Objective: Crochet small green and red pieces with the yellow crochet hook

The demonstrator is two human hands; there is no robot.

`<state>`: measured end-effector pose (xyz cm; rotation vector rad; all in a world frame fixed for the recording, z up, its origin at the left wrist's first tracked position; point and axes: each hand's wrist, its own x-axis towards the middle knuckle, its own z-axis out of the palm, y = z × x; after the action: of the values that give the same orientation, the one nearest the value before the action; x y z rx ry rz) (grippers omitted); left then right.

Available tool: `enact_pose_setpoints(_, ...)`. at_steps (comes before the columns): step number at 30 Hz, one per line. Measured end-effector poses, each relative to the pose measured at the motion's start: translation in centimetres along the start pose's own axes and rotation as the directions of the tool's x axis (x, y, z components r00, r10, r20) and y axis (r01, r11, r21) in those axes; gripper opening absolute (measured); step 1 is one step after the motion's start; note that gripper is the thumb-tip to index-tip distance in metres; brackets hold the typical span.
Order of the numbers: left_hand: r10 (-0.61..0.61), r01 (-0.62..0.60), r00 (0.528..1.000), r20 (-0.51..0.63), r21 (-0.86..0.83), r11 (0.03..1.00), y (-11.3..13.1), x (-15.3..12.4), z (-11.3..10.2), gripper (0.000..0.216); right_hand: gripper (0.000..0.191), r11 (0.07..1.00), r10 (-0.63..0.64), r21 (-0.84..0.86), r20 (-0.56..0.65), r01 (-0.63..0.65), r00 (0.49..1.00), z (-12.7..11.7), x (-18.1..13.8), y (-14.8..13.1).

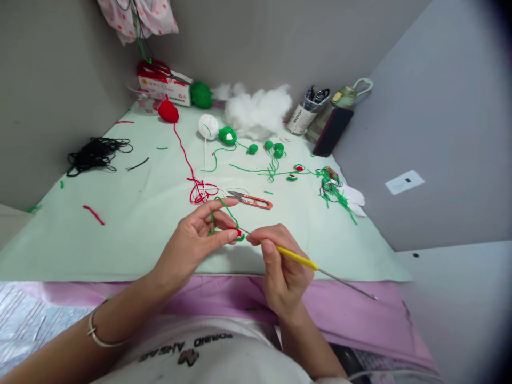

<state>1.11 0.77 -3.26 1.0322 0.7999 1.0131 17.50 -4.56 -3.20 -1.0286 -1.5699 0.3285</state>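
Between the thumb and fingers of my left hand (200, 234) is a small red, white and green crochet piece (239, 234). Green yarn (228, 208) loops from it over my raised left index finger. My right hand (282, 261) grips a crochet hook (298, 258) by its yellow handle, closed around it like a pen. The hook's near tip meets the crochet piece; its other metal end points down to the right. Just beyond my hands lie orange-handled thread snips (256, 201), beside a loose tangle of red yarn (199, 192).
White stuffing (258, 109) is heaped at the back, near red (168, 111), white (208, 127) and green (201, 95) yarn balls. Black yarn (94, 154) lies left. Several small green crocheted pieces (279, 150) sit mid-table. A pen cup (302, 118), bottle (320, 122) and phone (333, 132) stand back right.
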Motion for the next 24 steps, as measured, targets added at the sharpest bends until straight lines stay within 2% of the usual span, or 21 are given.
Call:
enact_pose_setpoints(8,-0.037,0.037,0.999,-0.017,-0.016,0.999,-0.17,0.09,-0.04,0.041,0.025,1.000,0.017,0.022,-0.018,-0.017,1.000,0.01,-0.15,-0.01)
enact_pose_setpoints(24,-0.022,0.022,1.000,-0.004,0.010,1.000,-0.08,0.08,0.07,0.042,0.025,1.000,0.016,0.013,-0.005,-0.016,1.000,0.03,-0.15,-0.08)
